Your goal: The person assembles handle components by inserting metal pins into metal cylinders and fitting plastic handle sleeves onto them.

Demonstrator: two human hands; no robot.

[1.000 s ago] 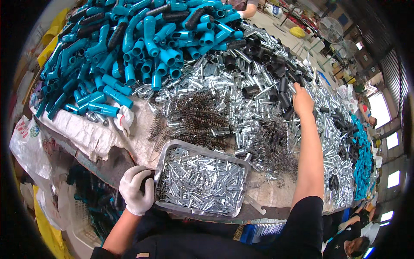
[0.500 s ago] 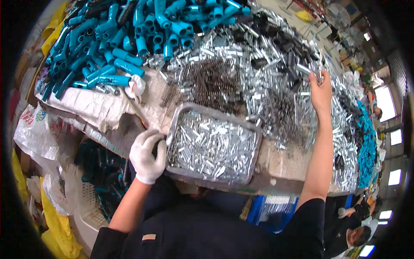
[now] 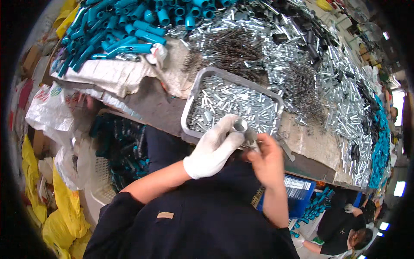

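Observation:
My left hand (image 3: 213,151), in a white glove, is closed around a short silver metal tube (image 3: 239,126) whose round open end points up. Bare and slightly blurred, my right hand (image 3: 268,160) pinches a small silver metal piece (image 3: 254,146) right beside the tube. Whether the two parts touch I cannot make out. Both hands are over the near rim of a grey plastic tray (image 3: 187,117), which holds many small silver pins (image 3: 235,101).
Beyond the tray lie dark coil springs (image 3: 228,45), and silver metal parts (image 3: 345,101) spread to the right. Teal tubes (image 3: 148,35) are heaped at far left. A crate of dark teal parts (image 3: 123,149) stands below the table's left edge. Another person (image 3: 345,228) is at lower right.
My right hand has come back from the far-right parts pile to the tray's near edge. My left hand has left the tray's left side and now holds a metal tube next to it.

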